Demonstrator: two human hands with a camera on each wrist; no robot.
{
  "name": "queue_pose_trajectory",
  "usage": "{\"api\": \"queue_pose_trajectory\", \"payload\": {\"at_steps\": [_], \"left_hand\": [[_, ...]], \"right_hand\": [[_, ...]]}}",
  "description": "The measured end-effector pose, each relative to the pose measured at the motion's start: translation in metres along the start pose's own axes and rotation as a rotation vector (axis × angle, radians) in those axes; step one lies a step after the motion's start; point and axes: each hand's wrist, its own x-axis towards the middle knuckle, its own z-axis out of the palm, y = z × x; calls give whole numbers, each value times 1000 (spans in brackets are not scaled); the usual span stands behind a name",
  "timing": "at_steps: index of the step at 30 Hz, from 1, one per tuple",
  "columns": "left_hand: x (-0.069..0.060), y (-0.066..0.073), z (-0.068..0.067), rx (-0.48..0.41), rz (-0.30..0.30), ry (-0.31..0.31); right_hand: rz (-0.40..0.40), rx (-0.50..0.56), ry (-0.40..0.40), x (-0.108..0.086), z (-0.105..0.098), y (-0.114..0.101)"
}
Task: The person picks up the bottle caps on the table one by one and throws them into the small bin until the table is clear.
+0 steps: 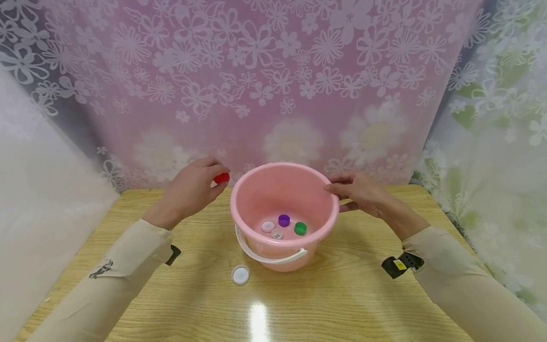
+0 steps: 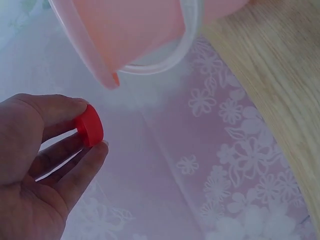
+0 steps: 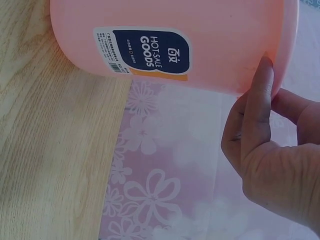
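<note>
My left hand [image 1: 193, 188] pinches a red bottle cap [image 2: 91, 126] between thumb and fingers, in the air just left of a pink bucket [image 1: 285, 185]. On the bucket's right side, my right hand [image 1: 363, 192] grips the rim, thumb over the edge and fingers against the outer wall. Inside, on the bottom, lie a purple cap [image 1: 284, 220], a green cap [image 1: 300, 228], a pale pink cap [image 1: 268, 226] and a clear whitish cap [image 1: 277, 234]. A round white cap [image 1: 240, 274] sits on the table in front of the bucket.
The bucket's white handle [image 1: 273, 260] hangs down at its front. Beneath it is a wood-grain table [image 1: 333, 304]. Flowered curtains [image 1: 273, 85] stand behind and at the sides. A label [image 3: 145, 52] is stuck on the bucket's outer wall.
</note>
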Motion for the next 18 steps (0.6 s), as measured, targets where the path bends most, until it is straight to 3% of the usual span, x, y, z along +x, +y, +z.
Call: {"api": "queue_pose_trajectory", "payload": {"at_steps": [8, 13, 18], "left_hand": [[13, 21, 3, -58, 33, -59], [17, 32, 8, -66, 84, -75], [18, 43, 15, -65, 130, -160]], "right_hand": [[-3, 12, -3, 1, 0, 1], [-8, 17, -4, 1, 0, 2], [-6, 22, 3, 0, 0, 2]]}}
